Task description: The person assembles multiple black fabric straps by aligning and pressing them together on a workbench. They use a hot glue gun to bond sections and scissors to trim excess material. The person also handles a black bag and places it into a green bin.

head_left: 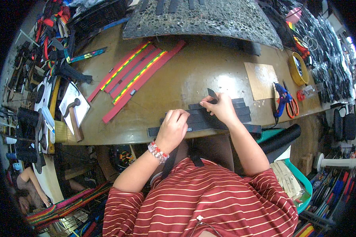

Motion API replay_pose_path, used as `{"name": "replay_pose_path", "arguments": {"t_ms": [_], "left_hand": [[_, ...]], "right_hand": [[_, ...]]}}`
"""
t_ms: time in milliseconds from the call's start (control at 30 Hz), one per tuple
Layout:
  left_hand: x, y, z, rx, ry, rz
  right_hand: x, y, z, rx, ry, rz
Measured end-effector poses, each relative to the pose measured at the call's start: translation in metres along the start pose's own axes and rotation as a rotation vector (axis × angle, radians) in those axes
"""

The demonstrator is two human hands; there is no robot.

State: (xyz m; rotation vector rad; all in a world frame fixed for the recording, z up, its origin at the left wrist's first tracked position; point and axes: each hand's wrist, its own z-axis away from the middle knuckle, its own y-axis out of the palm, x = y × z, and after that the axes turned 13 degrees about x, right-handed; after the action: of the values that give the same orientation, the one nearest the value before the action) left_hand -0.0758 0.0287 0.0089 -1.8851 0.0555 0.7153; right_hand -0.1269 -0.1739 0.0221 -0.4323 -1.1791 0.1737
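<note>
Along the worktop's (pixel 209 55) near edge, the left hand (pixel 173 128) and right forearm (pixel 247 144) hide parts of the black straps (pixel 203 118); whether the left fingers (pixel 182 115) grip one is unclear. The right hand (pixel 222 109) covers a black strip's (pixel 212 93) lower end. One strap's label (pixel 189 129) is too small to read. At the far edge, the speckled board (pixel 201 21) is cut off above.

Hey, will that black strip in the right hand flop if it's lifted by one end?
The black strip is probably springy rather than limp, since its end juts straight out past the right hand. It's likely light, as it looks thin and narrow. Its flat shape suggests it would slide rather than roll.
</note>
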Motion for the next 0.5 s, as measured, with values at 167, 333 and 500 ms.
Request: {"name": "replay_pose_path", "arguments": {"t_ms": [167,333,500], "left_hand": [[-0.001,0.0,-0.003,0.005,-0.027,0.009],[-0.002,-0.001,-0.007,0.078,-0.052,-0.034],[-0.006,-0.003,-0.013,0.233,-0.067,-0.224]], "right_hand": [[0.0,-0.001,-0.001,-0.023,-0.029,0.007],[-0.002,0.002,-0.002,-0.032,-0.02,0.043],[-0.004,-0.006,-0.001,0.042,-0.07,-0.044]]}}
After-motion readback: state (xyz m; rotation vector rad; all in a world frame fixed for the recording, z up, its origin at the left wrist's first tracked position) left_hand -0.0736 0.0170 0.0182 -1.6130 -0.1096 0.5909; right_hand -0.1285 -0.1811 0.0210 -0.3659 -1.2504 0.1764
